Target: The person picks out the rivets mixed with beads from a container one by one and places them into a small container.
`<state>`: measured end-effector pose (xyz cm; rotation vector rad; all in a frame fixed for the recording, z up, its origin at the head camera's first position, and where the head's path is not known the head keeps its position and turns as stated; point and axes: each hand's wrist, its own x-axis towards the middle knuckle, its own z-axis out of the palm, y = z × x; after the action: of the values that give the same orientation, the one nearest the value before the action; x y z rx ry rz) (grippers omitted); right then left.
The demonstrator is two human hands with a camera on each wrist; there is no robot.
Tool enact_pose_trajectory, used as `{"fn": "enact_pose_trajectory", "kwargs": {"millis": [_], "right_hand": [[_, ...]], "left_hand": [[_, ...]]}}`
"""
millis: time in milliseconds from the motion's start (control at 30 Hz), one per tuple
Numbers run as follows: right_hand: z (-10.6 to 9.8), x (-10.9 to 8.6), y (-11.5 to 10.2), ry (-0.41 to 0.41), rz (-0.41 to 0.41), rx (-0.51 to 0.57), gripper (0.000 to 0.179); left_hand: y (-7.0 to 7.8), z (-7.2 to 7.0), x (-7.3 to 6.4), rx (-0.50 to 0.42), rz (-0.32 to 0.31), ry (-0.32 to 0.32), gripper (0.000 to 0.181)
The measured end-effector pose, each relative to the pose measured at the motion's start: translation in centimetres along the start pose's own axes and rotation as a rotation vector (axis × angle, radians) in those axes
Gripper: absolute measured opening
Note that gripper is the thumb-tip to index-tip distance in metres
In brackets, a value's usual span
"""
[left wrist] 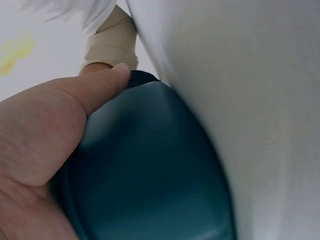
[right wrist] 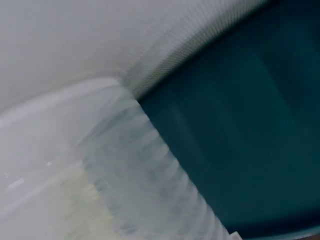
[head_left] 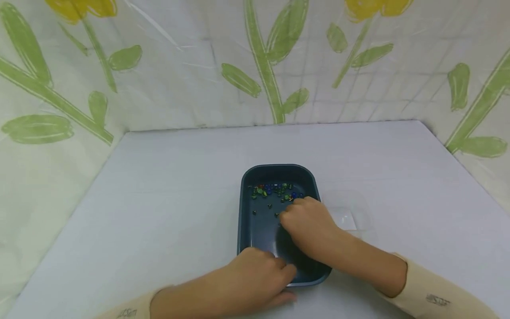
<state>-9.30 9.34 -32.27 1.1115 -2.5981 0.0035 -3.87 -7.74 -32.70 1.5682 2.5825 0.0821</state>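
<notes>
A dark blue-green rectangular tray [head_left: 260, 230] lies on the white table, its far part scattered with several small shiny beads [head_left: 271, 190] in green, blue and red. My left hand [head_left: 255, 277] grips the tray's near end, fingers over the rim and thumb low outside. In the left wrist view the thumb [left wrist: 107, 85] lies against the tray's outer wall [left wrist: 150, 165]. Over the tray's right side, my right hand [head_left: 307, 226] reaches down with curled fingers beside the beads. Its fingertips are hidden, so I cannot tell whether it holds a bead.
A clear plastic box [head_left: 348, 212] stands right beside the tray, partly behind the right forearm; its ribbed wall [right wrist: 150, 165] meets the tray in the right wrist view. The white tabletop [head_left: 159, 199] stretches around them. A flower-patterned sheet [head_left: 179, 66] hangs behind the table.
</notes>
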Motion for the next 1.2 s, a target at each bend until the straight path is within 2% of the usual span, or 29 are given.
{"fn": "enact_pose_trajectory", "kwargs": {"millis": [167, 567, 867, 1200], "right_hand": [[0.1, 0.4, -0.2, 0.018, -0.006, -0.014, 0.025], [0.6, 0.3, -0.9, -0.041, -0.025, -0.080, 0.009], [0.9, 0.1, -1.4, -0.095, -0.019, -0.116, 0.008], [1.1, -0.4, -1.5, -0.085, -0.028, -0.114, 0.014]], "left_hand": [[-0.1, 0.2, 0.3, -0.012, -0.009, -0.010, 0.026], [-0.1, 0.3, 0.4, -0.033, -0.049, -0.044, 0.023], [0.0, 0.3, 0.4, -0.051, -0.061, -0.050, 0.023], [0.2, 0.4, 0.4, -0.047, -0.047, -0.045, 0.023]]}}
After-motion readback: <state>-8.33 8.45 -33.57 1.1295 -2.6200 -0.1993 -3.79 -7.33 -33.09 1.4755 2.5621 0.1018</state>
